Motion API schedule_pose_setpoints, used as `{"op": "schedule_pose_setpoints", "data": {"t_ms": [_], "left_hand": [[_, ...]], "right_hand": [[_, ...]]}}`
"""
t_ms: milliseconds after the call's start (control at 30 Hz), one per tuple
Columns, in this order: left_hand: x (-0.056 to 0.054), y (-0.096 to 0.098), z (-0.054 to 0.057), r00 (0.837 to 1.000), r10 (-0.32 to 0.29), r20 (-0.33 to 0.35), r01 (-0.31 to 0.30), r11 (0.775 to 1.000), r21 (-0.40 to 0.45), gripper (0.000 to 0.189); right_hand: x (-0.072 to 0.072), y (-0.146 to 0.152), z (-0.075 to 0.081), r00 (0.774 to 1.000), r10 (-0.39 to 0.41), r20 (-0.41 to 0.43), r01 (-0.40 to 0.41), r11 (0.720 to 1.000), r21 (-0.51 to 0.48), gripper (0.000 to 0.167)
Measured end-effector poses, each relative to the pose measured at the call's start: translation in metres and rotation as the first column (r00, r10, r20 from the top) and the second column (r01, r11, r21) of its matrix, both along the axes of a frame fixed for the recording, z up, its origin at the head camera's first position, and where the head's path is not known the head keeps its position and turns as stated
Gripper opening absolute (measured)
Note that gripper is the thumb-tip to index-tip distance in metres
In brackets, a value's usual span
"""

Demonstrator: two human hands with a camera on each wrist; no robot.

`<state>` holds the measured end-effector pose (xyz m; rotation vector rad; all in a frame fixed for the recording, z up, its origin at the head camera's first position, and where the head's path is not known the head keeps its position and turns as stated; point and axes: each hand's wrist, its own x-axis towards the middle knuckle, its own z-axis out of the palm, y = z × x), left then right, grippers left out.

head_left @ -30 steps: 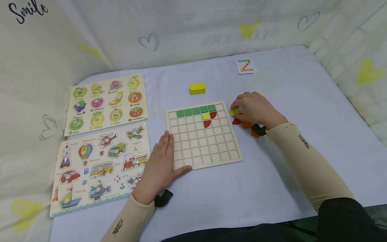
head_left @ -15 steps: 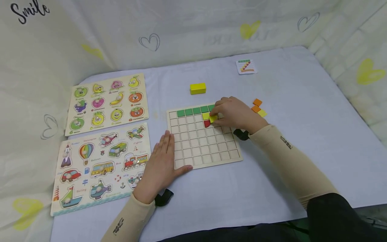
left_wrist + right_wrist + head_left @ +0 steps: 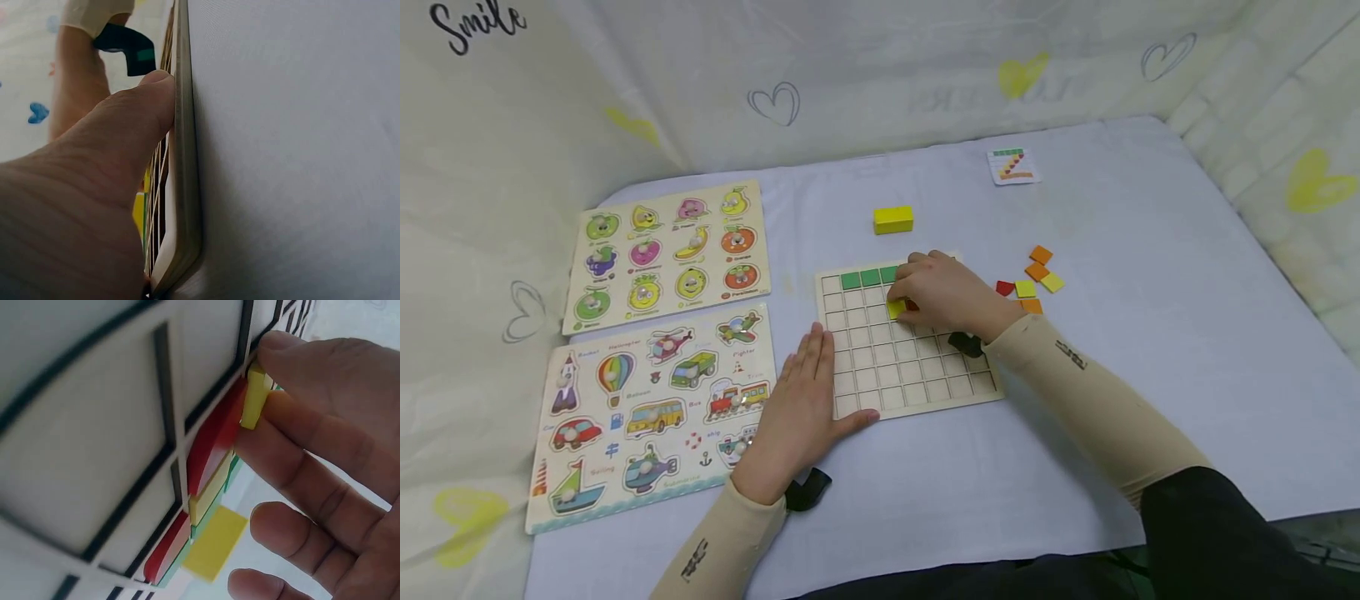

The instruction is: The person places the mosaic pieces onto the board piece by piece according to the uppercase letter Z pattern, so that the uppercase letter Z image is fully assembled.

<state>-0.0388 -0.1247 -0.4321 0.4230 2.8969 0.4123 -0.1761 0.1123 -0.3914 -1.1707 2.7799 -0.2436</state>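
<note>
My right hand (image 3: 951,292) is over the upper part of the wooden grid board (image 3: 891,354). Its thumb and finger pinch a small yellow square tile (image 3: 254,397), held tilted at a cell beside a rounded red tile (image 3: 215,440). Another yellow tile (image 3: 206,494) and a second rounded red tile (image 3: 165,550) lie in the grid. Green tiles (image 3: 869,277) line the top row, partly hidden by the right hand. My left hand (image 3: 797,408) lies with straight fingers along the board's left edge, its thumb resting on the front edge.
Loose orange, yellow and red tiles (image 3: 1025,288) lie right of the board. Behind it stands a yellow block (image 3: 892,220). A pattern card (image 3: 1013,167) lies at the back. A fruit puzzle (image 3: 670,254) and a vehicle puzzle (image 3: 647,417) are at the left.
My right hand has moved left from the loose tiles onto the board, bringing a yellow tile to a cell further down and left. The left hand has stayed in place.
</note>
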Motion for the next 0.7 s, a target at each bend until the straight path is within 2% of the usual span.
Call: {"op": "schedule_pose_setpoints", "data": {"t_ms": [333, 567, 700], "left_hand": [[0.000, 0.000, -0.001, 1.000, -0.001, 0.002, 0.001, 1.000, -0.002, 0.124], [0.000, 0.000, 0.000, 1.000, -0.003, 0.002, 0.003, 1.000, -0.007, 0.124], [0.000, 0.000, 0.000, 1.000, -0.002, 0.003, 0.002, 1.000, -0.003, 0.124]], "right_hand": [[0.001, 0.008, -0.001, 0.999, -0.033, 0.009, 0.033, 0.999, -0.025, 0.026], [-0.002, 0.039, 0.003, 0.989, -0.126, 0.072, 0.131, 0.989, -0.069, 0.024], [-0.001, 0.061, 0.002, 0.983, -0.164, 0.079, 0.170, 0.983, -0.076, 0.024]]}}
